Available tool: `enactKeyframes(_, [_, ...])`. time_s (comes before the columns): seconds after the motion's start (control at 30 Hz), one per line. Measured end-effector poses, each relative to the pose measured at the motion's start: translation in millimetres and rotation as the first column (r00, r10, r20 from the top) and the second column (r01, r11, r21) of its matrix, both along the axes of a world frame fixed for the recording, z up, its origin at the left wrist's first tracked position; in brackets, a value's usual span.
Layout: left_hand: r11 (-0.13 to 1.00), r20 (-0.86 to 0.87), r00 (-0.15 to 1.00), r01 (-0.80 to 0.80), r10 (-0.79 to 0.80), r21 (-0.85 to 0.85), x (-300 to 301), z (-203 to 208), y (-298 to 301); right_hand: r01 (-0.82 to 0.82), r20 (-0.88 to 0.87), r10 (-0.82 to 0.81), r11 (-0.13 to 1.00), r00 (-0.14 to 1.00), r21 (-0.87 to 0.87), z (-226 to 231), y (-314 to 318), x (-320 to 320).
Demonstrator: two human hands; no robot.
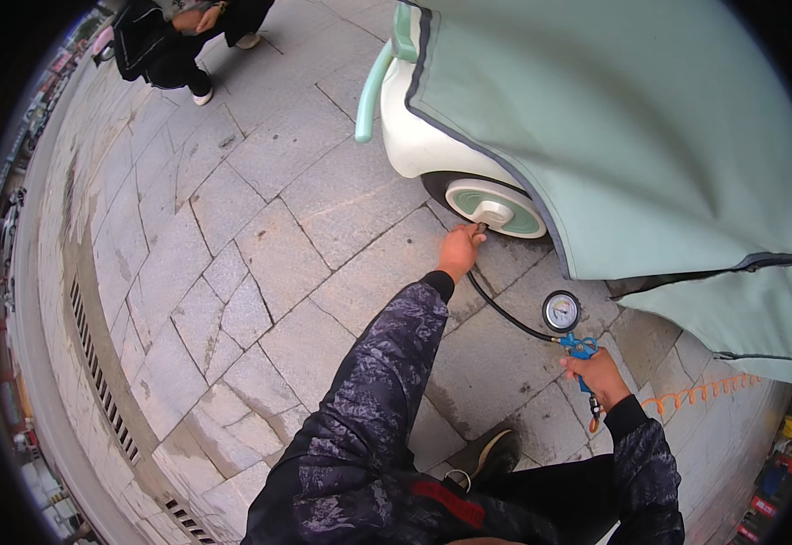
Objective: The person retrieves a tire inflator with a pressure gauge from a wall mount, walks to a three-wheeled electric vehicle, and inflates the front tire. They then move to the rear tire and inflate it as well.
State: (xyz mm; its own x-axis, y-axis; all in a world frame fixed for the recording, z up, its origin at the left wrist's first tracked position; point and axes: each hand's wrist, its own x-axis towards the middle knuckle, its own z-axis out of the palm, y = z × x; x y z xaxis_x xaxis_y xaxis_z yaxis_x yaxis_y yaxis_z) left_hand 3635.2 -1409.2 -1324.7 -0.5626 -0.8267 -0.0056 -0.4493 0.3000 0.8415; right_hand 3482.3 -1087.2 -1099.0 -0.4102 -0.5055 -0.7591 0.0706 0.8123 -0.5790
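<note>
My left hand [459, 251] reaches to the wheel of a small green-and-cream vehicle. Its fingers are closed round the end of a black air hose [508, 312], against the lower part of the cream-and-green wheel cover [520, 216]; the valve itself is hidden. In my right hand [601, 375] is a blue tire inflator gun [579, 346], held low above the paving. A round dial gauge [560, 312] with a white face stands on top of the gun. From the gun's lower end runs a coiled orange air line [697, 394] to the right.
A pale green fabric cover [596, 109] drapes over the vehicle, with a loose flap [732, 313] at the right. Stone paving [278, 245] surrounds my shoe [498, 454]. Far left, a person in black [173, 45] is near a drain grate [96, 372]. Boxes stand at the right edge.
</note>
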Motion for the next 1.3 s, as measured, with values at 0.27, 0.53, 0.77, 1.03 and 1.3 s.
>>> enactKeyframes(0.27, [1.0,-0.042,0.999,-0.007,0.007,-0.003,1,-4,0,-0.008,-0.002,0.008,1.0,1.0,-0.017,-4,1,-2])
enactKeyframes(0.53, [1.0,-0.028,1.0,-0.005,0.005,0.021,1,8,1,-0.021,-0.03,0.021,1.0,0.999,0.006,-5,1,-1])
enactKeyframes(0.77, [0.999,0.015,1.0,0.017,-0.017,0.032,1,7,0,-0.017,-0.032,0.017,1.0,0.999,0.021,-9,3,-3])
enactKeyframes(1.03, [1.0,-0.023,1.0,0.007,-0.006,0.026,2,11,1,-0.015,-0.012,0.015,0.999,1.0,-0.028,-8,2,-3])
enactKeyframes(1.3, [1.0,-0.006,1.0,-0.006,0.006,0.015,2,9,2,-0.021,-0.058,0.023,0.999,0.998,0.032,-4,-1,-1])
